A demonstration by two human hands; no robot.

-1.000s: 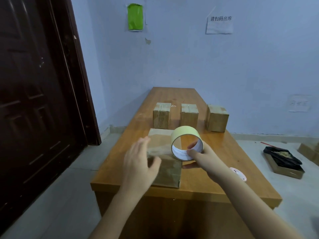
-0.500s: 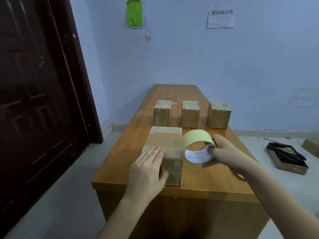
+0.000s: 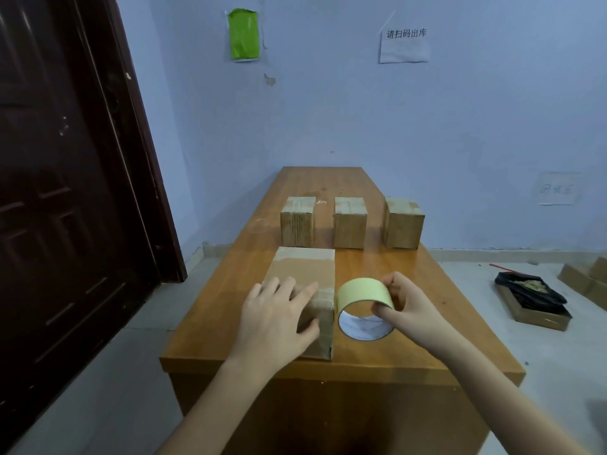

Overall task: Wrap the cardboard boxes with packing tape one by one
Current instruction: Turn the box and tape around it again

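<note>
A flat-topped brown cardboard box (image 3: 303, 284) lies at the near edge of a smooth, glossy orange-brown wooden table (image 3: 348, 188), a glossy clear strip of tape running across its top toward the right edge. The left hand (image 3: 279, 320) lies on the box's near half with fingers straight and spread, thumb down its near right side. Just right of the box, touching its right edge, is a wide roll of packing tape (image 3: 363, 308), a pale yellow cylinder with a white inner core, its opening facing near. The right hand (image 3: 405, 307) pinches the roll's right rim, thumb inside the core, fingers curled over the outside. Farther along stand three smaller upright cardboard boxes (image 3: 349, 224) in a row, their tops shiny with tape.
</note>
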